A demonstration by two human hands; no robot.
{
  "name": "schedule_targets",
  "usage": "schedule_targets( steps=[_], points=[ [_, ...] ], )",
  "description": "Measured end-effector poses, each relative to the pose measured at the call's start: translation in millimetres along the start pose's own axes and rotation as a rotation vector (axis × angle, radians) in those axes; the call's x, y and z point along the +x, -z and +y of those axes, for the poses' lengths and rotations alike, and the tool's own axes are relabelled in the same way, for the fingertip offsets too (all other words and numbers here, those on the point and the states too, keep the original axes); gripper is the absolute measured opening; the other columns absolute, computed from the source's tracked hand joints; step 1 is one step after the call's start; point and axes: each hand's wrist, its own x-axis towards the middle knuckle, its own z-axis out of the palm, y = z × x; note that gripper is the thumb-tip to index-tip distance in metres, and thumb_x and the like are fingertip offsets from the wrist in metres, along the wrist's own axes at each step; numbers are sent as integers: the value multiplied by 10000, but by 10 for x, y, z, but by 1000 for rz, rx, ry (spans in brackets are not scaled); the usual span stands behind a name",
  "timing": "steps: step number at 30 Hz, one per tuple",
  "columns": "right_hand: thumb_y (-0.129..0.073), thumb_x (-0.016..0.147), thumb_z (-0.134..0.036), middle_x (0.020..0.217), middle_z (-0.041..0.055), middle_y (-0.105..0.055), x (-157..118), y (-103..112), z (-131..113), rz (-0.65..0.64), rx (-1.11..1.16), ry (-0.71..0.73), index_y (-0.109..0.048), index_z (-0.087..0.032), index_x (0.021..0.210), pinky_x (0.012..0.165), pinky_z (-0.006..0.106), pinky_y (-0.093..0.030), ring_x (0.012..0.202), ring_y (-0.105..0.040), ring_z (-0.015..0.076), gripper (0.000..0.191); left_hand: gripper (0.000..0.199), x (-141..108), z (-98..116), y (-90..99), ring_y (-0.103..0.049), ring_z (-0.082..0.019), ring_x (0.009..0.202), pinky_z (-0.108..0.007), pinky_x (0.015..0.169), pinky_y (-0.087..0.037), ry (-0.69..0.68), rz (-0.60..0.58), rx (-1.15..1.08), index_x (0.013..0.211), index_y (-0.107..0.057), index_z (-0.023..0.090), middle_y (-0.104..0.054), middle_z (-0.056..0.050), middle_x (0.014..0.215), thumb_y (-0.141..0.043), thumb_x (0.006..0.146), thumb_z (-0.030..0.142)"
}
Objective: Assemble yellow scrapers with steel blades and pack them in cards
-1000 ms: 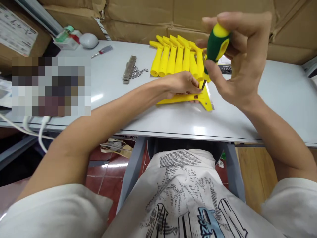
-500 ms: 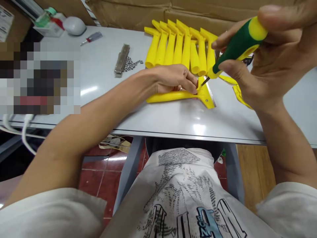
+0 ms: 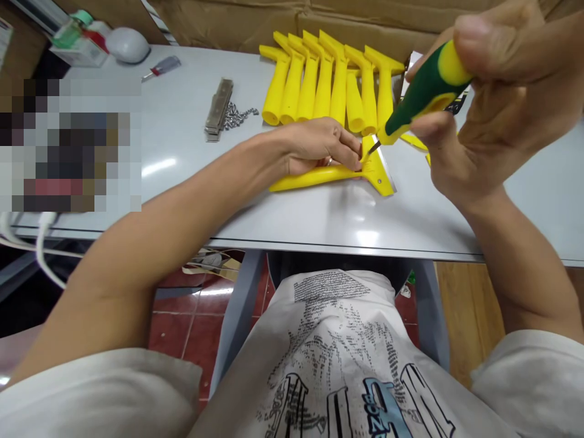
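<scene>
A yellow scraper (image 3: pixel 314 177) lies on the white table with a metal blade along the right edge of its head. My left hand (image 3: pixel 319 146) is closed on it near the neck, fingertips pressing beside the head. In my right hand (image 3: pixel 483 115) is a green and yellow screwdriver (image 3: pixel 424 88), gripped by its handle and slanting down to the left. Its tip meets the upper part of the scraper's head, where my left fingers and the driver partly cover the spot. One screw shows in the lower part of the head.
Behind my left hand stands a row of several yellow scraper handles (image 3: pixel 323 79). To the left lie a stack of metal blades (image 3: pixel 219 106), a pile of small screws (image 3: pixel 237 117) and another screwdriver (image 3: pixel 164 66). A white rounded object (image 3: pixel 128 45) sits farther back; cardboard (image 3: pixel 237 27) backs the table.
My right hand has shifted slightly left and turned on the screwdriver, whose tip stays at the scraper's head. My left hand keeps its hold. The camera view has moved a little.
</scene>
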Motion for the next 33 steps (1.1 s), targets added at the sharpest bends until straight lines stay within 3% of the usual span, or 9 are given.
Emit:
schedule_targets(
  steps=[8, 15, 18, 20, 21, 23, 25, 27, 33],
  points=[
    [-395, 1065, -1031, 1565, 23, -759, -106, -183, 24, 176, 170, 200, -737, -360, 1578, 804, 231, -756, 1570, -739, 362, 911, 222, -61, -5, -75, -839, -264, 1102, -392, 1103, -672, -45, 24, -58, 834, -850, 188, -867, -74, 981, -1010, 722, 82],
    [-23, 1030, -999, 1372, -45, -836, 78, 178, 300, 348, 217, 419, -867, -306, 1351, 754, 119, -662, 1473, -797, 252, 1138, 230, -95, 42, -168, -835, -224, 1019, -376, 1105, -647, -40, 56, -107, 769, -796, 152, -786, -32, 844, -913, 731, -43],
    [-495, 1025, -950, 1398, -101, -826, 99, 207, 318, 361, 76, 693, -853, -325, 1411, 777, 140, -673, 1278, -863, 200, 818, 238, -111, 52, -199, -842, -231, 1043, -393, 1119, -635, -58, 87, -76, 755, -788, 152, -794, -18, 868, -893, 741, -61],
    [-904, 973, -640, 1499, -134, -786, 77, 158, 230, 361, 21, 902, -765, -369, 1573, 797, 142, -694, 1074, -880, 124, 672, 228, -125, 62, -223, -848, -228, 1063, -400, 1145, -619, -48, 99, -55, 754, -794, 146, -789, -7, 872, -850, 775, -74],
    [-958, 983, -451, 1530, -143, -767, 60, 132, 168, 335, -3, 937, -725, -389, 1618, 848, 152, -710, 1005, -873, 87, 680, 224, -132, 70, -235, -849, -225, 1066, -403, 1160, -611, -38, 101, -48, 757, -801, 142, -786, -3, 868, -830, 788, -78],
    [-867, 1073, -345, 1633, -148, -709, 22, 104, 50, 174, -31, 892, -644, -444, 1685, 969, 213, -736, 1101, -872, 97, 659, 221, -143, 86, -256, -846, -214, 1048, -402, 1185, -599, -23, 98, -46, 767, -817, 139, -787, 1, 862, -809, 797, -81],
    [-745, 1154, -391, 1755, -134, -621, -4, 105, -9, 13, -17, 851, -545, -485, 1751, 1051, 290, -754, 1281, -851, 150, 636, 223, -148, 98, -268, -829, -196, 998, -389, 1182, -597, -16, 93, -63, 765, -823, 139, -796, -3, 858, -805, 793, -82],
    [-728, 1162, -485, 1797, -111, -582, 0, 114, 18, -14, 13, 845, -502, -482, 1775, 1065, 320, -763, 1351, -834, 180, 654, 222, -147, 100, -271, -809, -181, 966, -371, 1161, -593, -15, 86, -77, 781, -837, 139, -815, -13, 878, -802, 797, -80],
    [-913, 960, -787, 1491, -69, -777, 98, 87, 236, 322, -40, 934, -701, -374, 1563, 706, 160, -689, 1159, -856, 163, 761, 201, -156, 107, -250, -842, -277, 1157, -387, 1138, -585, -3, 142, -22, 735, -804, 157, -782, -9, 865, -831, 784, -36]
  ],
)
